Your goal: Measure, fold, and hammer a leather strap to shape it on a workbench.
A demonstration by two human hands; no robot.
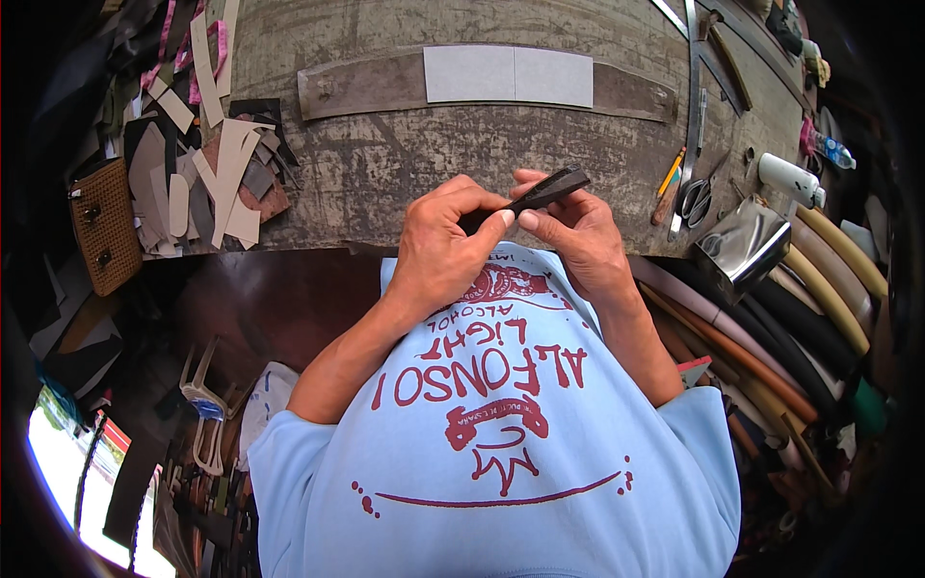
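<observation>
A narrow dark strip [549,189], which looks like folded leather, is held between my two hands above the near edge of the worktable. My left hand [453,236] is closed around its left end, with thumb and fingers pinching it. My right hand [578,231] grips it farther along, thumb in front and fingers behind, and the squared far end sticks out up and to the right. Both thumbs sit close together at the middle. Beyond my hands lies a long brown strip [361,87] with a white rectangular sheet [472,75] on top of it.
Leather and card offcuts [231,173] pile up at the left, beside a woven tan case [104,226]. To the right are a yellow pencil [672,170], scissors [694,202], a metal ruler [690,125], a white bottle [790,180] and a shiny metal can [742,246]. Material rolls [771,356] lean below.
</observation>
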